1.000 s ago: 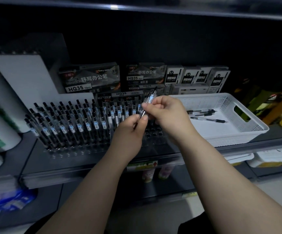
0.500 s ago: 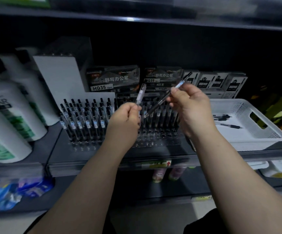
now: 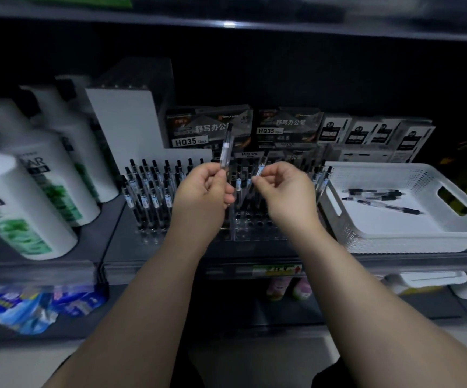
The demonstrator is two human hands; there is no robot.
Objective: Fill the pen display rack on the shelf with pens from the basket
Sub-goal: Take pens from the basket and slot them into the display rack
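A clear pen display rack [image 3: 254,233] stands on the shelf, with several black pens upright in its left rows. Both hands hover over its middle. My left hand [image 3: 203,191] pinches a clear pen [image 3: 226,148] that points up. My right hand [image 3: 285,191] pinches a second pen [image 3: 259,170] at a slant, its lower end low over the rack. To the right sits a white basket [image 3: 394,233] with several loose pens [image 3: 380,197] on its floor.
Large white bottles [image 3: 31,191] stand to the left of the rack. Boxes of pens [image 3: 210,127] line the back of the shelf. A white divider panel [image 3: 126,127] rises behind the rack's left side. A lower shelf holds packets and small bottles.
A second ago both hands held pens together; they have separated one pen into each hand. My right hand has lowered its pen toward the rack. The view has shifted left.
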